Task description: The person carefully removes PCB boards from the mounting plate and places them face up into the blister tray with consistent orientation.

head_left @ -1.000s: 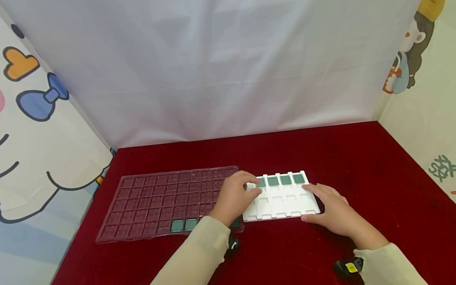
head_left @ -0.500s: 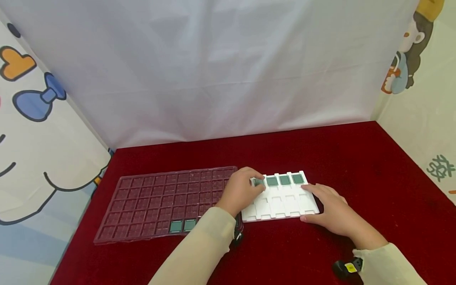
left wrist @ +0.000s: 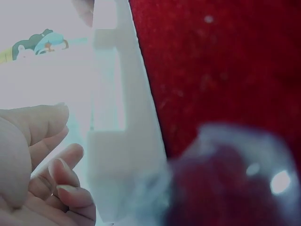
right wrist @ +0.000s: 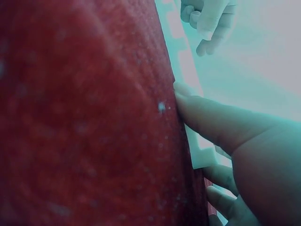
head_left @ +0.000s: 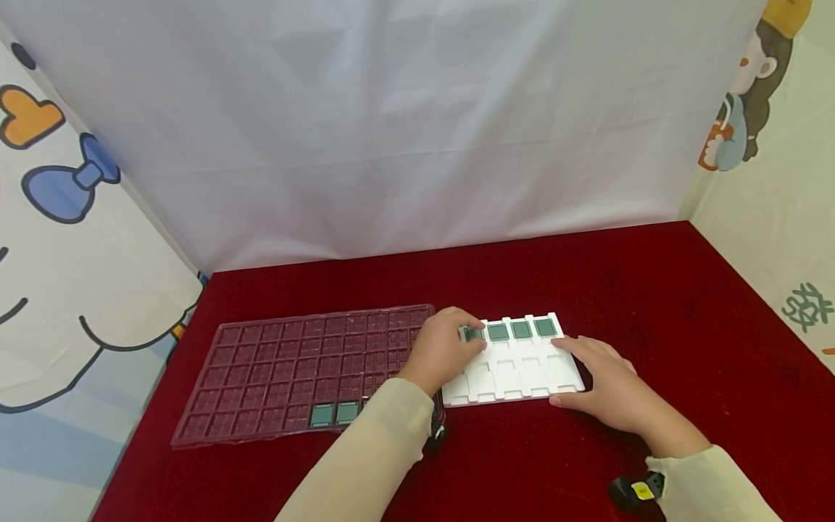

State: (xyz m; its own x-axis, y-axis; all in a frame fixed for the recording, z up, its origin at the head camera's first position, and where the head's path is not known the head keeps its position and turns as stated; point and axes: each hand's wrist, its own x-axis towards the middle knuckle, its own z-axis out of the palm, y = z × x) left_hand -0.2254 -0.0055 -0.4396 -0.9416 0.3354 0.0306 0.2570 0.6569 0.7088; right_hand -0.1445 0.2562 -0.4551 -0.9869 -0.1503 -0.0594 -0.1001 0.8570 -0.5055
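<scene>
A white slotted tray [head_left: 512, 373] lies on the table, with a row of green square chips [head_left: 522, 329] along its far edge. My left hand [head_left: 443, 349] is over the tray's far left corner, thumb and index finger on either side of the leftmost green chip [head_left: 474, 334], which they partly cover. In the left wrist view, glare hides the contact between the left hand [left wrist: 51, 174] and the chip. My right hand [head_left: 609, 384] grips the tray's right end, thumb at the near edge and index finger on top. The right wrist view shows the right thumb [right wrist: 207, 115] against the tray's side.
Left of the white tray lies a clear plastic compartment tray [head_left: 280, 370], its right end partly under my left forearm. Green chips [head_left: 335, 414] sit in its near row; my sleeve hides part of that row. A white curtain [head_left: 404, 145] stands behind the red-covered table [head_left: 620, 290].
Over the past second my left hand has shifted slightly right, bringing thumb and index finger around the leftmost chip. The right hand stays in place on the white tray.
</scene>
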